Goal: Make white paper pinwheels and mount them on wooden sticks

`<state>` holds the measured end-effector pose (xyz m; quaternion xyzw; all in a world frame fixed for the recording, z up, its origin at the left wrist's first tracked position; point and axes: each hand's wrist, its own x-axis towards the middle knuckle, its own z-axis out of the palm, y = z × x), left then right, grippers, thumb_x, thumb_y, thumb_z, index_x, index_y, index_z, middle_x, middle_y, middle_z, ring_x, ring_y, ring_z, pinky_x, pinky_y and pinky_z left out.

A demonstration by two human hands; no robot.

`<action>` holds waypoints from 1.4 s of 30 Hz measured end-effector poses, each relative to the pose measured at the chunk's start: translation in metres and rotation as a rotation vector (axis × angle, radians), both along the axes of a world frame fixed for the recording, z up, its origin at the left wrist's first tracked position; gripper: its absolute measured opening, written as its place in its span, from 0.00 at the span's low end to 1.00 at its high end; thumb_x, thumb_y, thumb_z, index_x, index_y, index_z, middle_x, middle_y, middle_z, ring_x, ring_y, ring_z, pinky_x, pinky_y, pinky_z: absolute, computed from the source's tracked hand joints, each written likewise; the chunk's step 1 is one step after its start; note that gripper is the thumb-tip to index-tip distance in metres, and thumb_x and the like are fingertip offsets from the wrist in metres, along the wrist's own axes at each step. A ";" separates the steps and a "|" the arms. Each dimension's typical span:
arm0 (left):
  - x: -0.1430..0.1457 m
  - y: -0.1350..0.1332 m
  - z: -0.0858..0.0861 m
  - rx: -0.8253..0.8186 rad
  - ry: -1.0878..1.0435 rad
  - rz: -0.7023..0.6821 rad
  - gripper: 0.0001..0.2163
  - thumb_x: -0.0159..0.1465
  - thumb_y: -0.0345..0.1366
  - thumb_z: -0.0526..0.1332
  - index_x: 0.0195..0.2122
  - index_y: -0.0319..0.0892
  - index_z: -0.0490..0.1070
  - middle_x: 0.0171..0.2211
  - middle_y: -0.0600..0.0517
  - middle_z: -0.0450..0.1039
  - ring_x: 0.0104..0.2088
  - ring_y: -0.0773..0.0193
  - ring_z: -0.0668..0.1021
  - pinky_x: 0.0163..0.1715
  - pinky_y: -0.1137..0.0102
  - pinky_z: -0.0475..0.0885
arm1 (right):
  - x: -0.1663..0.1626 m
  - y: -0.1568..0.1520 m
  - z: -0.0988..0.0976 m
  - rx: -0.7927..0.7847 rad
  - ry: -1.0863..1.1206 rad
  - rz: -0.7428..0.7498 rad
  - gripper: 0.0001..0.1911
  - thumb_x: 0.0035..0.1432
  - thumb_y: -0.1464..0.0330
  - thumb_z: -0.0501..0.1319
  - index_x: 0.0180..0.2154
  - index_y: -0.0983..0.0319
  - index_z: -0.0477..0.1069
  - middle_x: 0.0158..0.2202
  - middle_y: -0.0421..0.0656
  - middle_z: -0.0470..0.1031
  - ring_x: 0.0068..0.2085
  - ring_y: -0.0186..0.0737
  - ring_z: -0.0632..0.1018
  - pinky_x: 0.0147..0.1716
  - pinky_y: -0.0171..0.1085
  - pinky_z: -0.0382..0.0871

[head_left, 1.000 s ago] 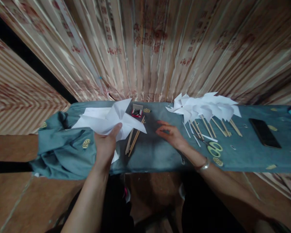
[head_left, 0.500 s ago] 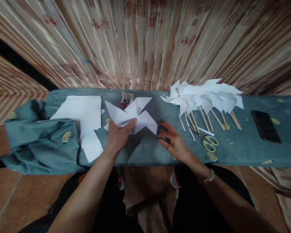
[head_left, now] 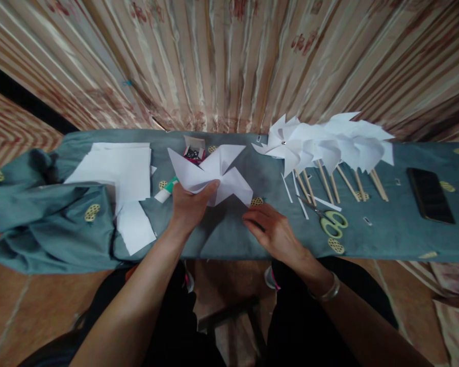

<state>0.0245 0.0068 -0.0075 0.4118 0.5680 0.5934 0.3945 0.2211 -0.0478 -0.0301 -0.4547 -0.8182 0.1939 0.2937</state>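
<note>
A white paper pinwheel (head_left: 232, 186) with folded blades is held above the cloth by my left hand (head_left: 191, 206). The thumb presses on its centre, and the other fingers are hidden beneath the paper. Just below the pinwheel's lower right blade is my right hand (head_left: 273, 232), its thumb and fingers drawn together; whether anything small is between them I cannot make out. Behind the pinwheel stands a small red box (head_left: 194, 153) with dark contents. A green and white tube (head_left: 166, 190) lies beside my left hand.
White paper sheets (head_left: 132, 173) lie at left by bunched cloth (head_left: 61, 214). At right, several finished pinwheels (head_left: 309, 140) on wooden sticks overlap. Green-handled scissors (head_left: 333, 223), paper strips (head_left: 303, 208) and a black phone (head_left: 430, 195) lie nearby. A curtain (head_left: 214, 66) hangs behind the table.
My right hand's fingers have closed together from a looser, parted curl. My left hand still grips the pinwheel. The view has shifted slightly, and the green and white tube now shows.
</note>
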 end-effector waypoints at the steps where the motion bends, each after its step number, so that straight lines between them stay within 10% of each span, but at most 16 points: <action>1: 0.000 0.000 0.000 -0.002 -0.001 -0.005 0.10 0.44 0.38 0.72 0.27 0.41 0.77 0.28 0.48 0.79 0.29 0.57 0.78 0.33 0.63 0.77 | -0.001 0.001 -0.001 0.011 -0.024 0.007 0.08 0.63 0.70 0.56 0.39 0.60 0.75 0.40 0.47 0.77 0.44 0.45 0.77 0.46 0.45 0.73; 35: -0.004 -0.004 -0.002 -0.028 -0.041 -0.038 0.12 0.46 0.38 0.72 0.30 0.39 0.78 0.32 0.46 0.80 0.32 0.56 0.79 0.34 0.61 0.77 | 0.002 0.008 -0.006 0.080 -0.261 -0.007 0.10 0.63 0.72 0.54 0.34 0.61 0.74 0.32 0.48 0.77 0.36 0.47 0.76 0.37 0.44 0.70; 42: -0.002 -0.008 -0.003 -0.011 0.013 -0.014 0.11 0.47 0.39 0.71 0.29 0.39 0.77 0.31 0.45 0.80 0.31 0.54 0.80 0.32 0.62 0.76 | -0.003 -0.008 0.023 -0.046 0.075 0.074 0.06 0.62 0.72 0.58 0.35 0.57 0.72 0.32 0.42 0.77 0.36 0.40 0.77 0.37 0.40 0.72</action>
